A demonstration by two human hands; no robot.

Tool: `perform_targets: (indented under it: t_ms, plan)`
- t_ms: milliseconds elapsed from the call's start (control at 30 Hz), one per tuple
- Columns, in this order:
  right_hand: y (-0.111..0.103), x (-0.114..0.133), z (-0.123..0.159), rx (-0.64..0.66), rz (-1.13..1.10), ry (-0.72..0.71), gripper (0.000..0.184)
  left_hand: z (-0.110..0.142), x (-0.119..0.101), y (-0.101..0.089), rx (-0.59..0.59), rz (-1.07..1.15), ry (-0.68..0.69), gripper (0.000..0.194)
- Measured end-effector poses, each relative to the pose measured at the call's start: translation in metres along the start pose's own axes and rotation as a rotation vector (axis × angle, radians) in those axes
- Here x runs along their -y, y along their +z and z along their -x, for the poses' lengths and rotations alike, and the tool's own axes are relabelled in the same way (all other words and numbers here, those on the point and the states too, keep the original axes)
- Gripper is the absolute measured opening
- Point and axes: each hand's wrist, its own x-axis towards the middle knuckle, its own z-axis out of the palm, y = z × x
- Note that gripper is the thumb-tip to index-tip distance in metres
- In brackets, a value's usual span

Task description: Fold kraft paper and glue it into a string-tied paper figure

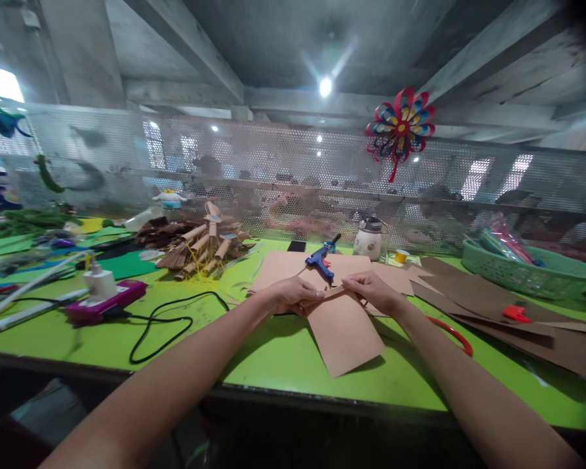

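Note:
Between both hands hangs a tan sheet of paper [344,332], its upper edge pinched and seemingly folded or rolled over. My left hand [297,293] closes on the left end of that edge, thumb toward the middle. At the right end, my right hand [371,290] pinches the same edge. The sheet's lower part slopes down toward me above the green table. Just behind the hands a blue glue gun [321,262] rests on more tan paper [278,267]. A red-handled tool [453,333], probably scissors, lies partly hidden under my right forearm.
A purple power strip [107,303] with a white plug and black cord is at left. Rolled-paper figures [208,244] stand behind it. Brown sheets [473,293], an orange-red tool [516,314] and a green basket [532,270] are at right. A jar [368,240] stands near the mesh partition [273,169].

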Motion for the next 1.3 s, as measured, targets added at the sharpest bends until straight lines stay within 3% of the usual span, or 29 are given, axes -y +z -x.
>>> perform_targets:
  t_ms: [267, 500, 667, 833, 1067, 1300]
  plan:
    - [0.001, -0.005, 0.0, 0.003, -0.004, 0.024, 0.047, -0.008, 0.011, -0.007, 0.037, -0.022, 0.06, 0.044]
    - [0.003, -0.004, 0.0, -0.043, -0.073, 0.022, 0.046, -0.009, 0.01, -0.009, 0.126, 0.07, -0.072, 0.048]
    - [0.002, 0.003, 0.002, -0.112, -0.031, 0.007, 0.046, -0.011, 0.009, -0.007, 0.2, 0.264, -0.082, 0.041]
    - [0.003, 0.012, 0.003, -0.126, 0.026, -0.019, 0.046, -0.012, 0.009, -0.006, 0.135, 0.368, -0.042, 0.036]
    - [0.005, 0.014, 0.002, -0.123, 0.017, 0.012, 0.045, -0.005, 0.003, -0.003, 0.016, 0.235, 0.018, 0.031]
    - [0.004, 0.003, -0.001, -0.098, -0.03, 0.041, 0.045, -0.011, 0.01, -0.007, 0.028, 0.167, 0.081, 0.034]
